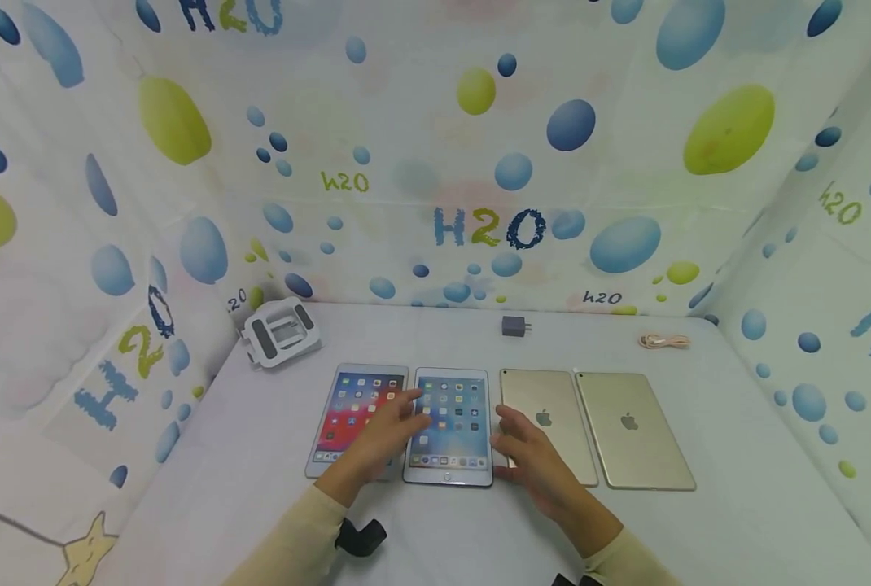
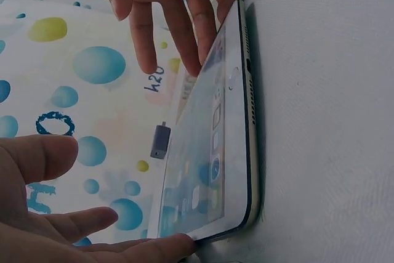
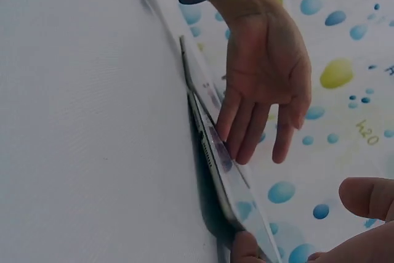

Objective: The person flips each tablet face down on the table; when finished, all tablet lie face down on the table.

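Observation:
A lit tablet [image 1: 450, 427] with a white bezel lies screen-up between my hands in the head view. My left hand [image 1: 390, 430] is at its left side, its relaxed fingers reaching over that edge and partly covering a second tablet [image 1: 355, 399] with a red and blue screen. My right hand [image 1: 534, 460] is at the right side, in front of a gold tablet [image 1: 549, 399] lying back-up. In the left wrist view, a left fingertip touches the lit tablet [image 2: 237, 121] near its edge. A right fingertip [image 3: 244, 244] meets the tablet's lower edge in the right wrist view.
Another gold tablet [image 1: 636, 431] lies back-up at the right. Behind the tablets are a grey-white stand [image 1: 282, 332], a dark plug adapter [image 1: 514, 326] and a coiled pale cable [image 1: 665, 342]. Patterned cloth walls [image 1: 406, 146] enclose the white table [image 1: 736, 423] at the back and sides.

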Demonstrator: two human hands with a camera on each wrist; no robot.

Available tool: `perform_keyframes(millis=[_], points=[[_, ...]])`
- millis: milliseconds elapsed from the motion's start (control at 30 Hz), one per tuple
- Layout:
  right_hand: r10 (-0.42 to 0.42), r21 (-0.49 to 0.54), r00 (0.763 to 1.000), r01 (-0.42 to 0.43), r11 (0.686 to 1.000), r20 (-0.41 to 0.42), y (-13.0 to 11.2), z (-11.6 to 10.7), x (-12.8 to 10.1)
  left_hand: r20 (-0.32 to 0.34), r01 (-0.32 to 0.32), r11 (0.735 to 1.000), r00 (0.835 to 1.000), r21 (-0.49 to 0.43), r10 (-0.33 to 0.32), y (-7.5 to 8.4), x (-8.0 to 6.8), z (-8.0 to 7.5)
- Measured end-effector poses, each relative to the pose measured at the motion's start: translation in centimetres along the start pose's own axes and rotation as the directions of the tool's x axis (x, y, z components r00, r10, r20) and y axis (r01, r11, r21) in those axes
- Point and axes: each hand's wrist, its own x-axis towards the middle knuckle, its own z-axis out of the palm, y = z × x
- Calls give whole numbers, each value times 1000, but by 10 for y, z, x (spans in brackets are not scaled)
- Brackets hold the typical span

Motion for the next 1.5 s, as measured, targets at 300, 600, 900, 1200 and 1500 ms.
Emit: perform_keyframes(millis=[300, 600, 900, 1200, 1500], points=[[-76, 117, 994, 66, 991, 83, -1, 19, 2, 43, 7, 998, 999, -56, -5, 3, 0, 9], [-166, 44, 969, 161, 986, 181, -6, 42, 1, 87, 33, 989, 996, -143, -21, 14, -2, 20], [-233, -137, 952, 262, 955, 198, -9, 56, 3, 112, -53, 978, 991, -200, 77, 20, -7, 28], [-335, -407, 930, 368, 836, 153, 4, 53, 2, 69, -118, 886, 984, -448, 166, 15, -8, 30], [-278, -501, 959, 215, 838, -55, 12, 33, 4, 53, -123, 869, 984, -480, 169, 10, 2, 17]])
